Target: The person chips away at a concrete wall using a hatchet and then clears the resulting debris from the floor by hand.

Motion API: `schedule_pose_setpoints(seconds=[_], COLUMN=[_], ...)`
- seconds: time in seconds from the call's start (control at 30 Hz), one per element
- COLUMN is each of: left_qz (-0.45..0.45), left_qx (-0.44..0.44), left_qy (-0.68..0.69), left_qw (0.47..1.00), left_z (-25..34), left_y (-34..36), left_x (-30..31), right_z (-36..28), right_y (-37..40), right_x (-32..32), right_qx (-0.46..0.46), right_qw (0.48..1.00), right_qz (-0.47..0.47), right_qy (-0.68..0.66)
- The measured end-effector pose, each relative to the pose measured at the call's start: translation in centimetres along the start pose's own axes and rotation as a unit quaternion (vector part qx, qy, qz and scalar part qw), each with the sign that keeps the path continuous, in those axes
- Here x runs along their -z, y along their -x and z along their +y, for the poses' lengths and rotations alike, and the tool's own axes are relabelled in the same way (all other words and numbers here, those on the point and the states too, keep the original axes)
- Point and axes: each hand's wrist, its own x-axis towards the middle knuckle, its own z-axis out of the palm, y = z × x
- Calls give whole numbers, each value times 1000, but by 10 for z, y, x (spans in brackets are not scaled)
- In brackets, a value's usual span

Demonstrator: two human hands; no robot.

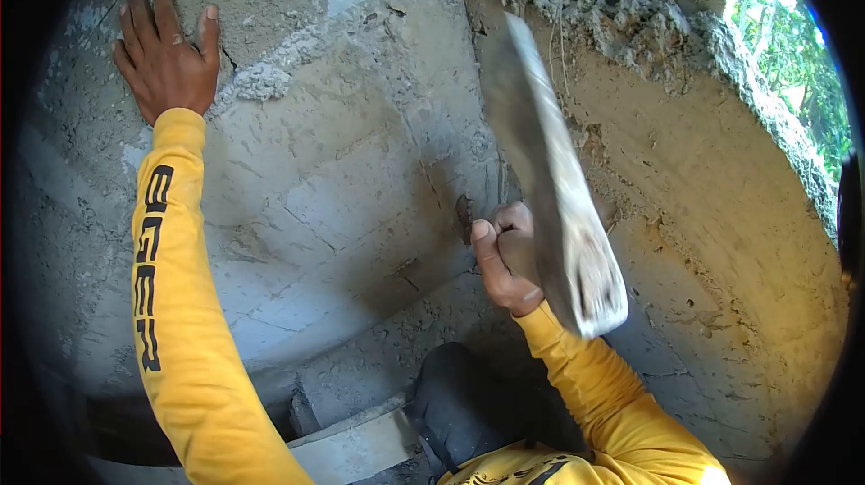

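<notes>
My left hand [171,57] lies flat with its fingers spread on the rough grey wall [315,169] at the upper left. Near the centre, my right hand [509,260] is closed round the handle of a tool. The tool's long, pale, worn head [572,205] is raised in front of the wall, slightly blurred, and tilts from upper left to lower right. It hides part of the handle and some of my right fingers. A small dark hole [464,217] shows in the wall just left of my right hand.
Crumbly mortar [631,25] runs along the top right above a curved, tan wall face [703,215]. Green leaves [793,61] show through an opening at the right. Below are my dark-clothed knee [464,395] and a pale beam [356,451].
</notes>
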Motion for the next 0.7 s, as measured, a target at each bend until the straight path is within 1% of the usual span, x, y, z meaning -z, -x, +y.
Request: schedule_pose_setpoints(seconds=[0.03, 0.07, 0.13, 0.17, 0.2, 0.23, 0.27, 0.33, 0.37, 0.43, 0.5, 0.53, 0.6, 0.63, 0.67, 0.7], left_qz=[1, 2, -3, -6, -14, -18, -14, -11, -11, -9, -7, -6, -8, -8, -7, -7], left_qx=[1, 2, 1, 2, 5, 3, 10, 6, 2, 2, 1, -1, -4, -5, -5, -5], left_qy=[-2, -3, -10, -12, -13, -14, -24, -25, -21, -23, -23, -21, -20, -22, -25, -28], left_qw=[1000, 1000, 1000, 1000, 1000, 1000, 1000, 1000, 1000, 1000, 1000, 1000, 1000, 1000, 1000, 1000], left_z=[0, 0, -1, 1, 4, 5, 1, 1, 3, 2, 1, 1, 2, 3, 2, 1], left_y=[0, 0, -1, -1, 2, 3, -2, -2, -2, -2, -1, -1, 1, 1, -1, -3], left_x=[0, 0, 1, 2, 5, 6, 3, 5, 5, 3, 2, 2, 1, 2, 2, 1], right_z=[14, 25, 43, 66, 79, 78, 82, 54, 43, 27, 5, 1, 25, 37, 52, 66], right_y=[5, 11, 22, 23, 35, 39, 32, 36, 38, 23, 4, -1, 5, 8, 14, 20], right_x=[-11, -20, -22, -25, -22, -20, -19, -7, -3, 3, -1, -4, -6, -16, -30, -40], right_qx=[-8, -49, -174, -307, -301, -294, -280, -286, -268, -217, -93, -31, -66, -51, -57, -95], right_qw=[999, 997, 984, 935, 936, 939, 946, 946, 953, 968, 995, 999, 997, 998, 998, 994], right_qz=[32, 52, -37, -137, -138, -135, -129, -128, -118, -99, -23, 16, -45, -23, 5, 2], right_qy=[-12, -20, -1, 115, 117, 116, 103, 79, 76, 72, 21, -5, 17, 16, 31, 46])
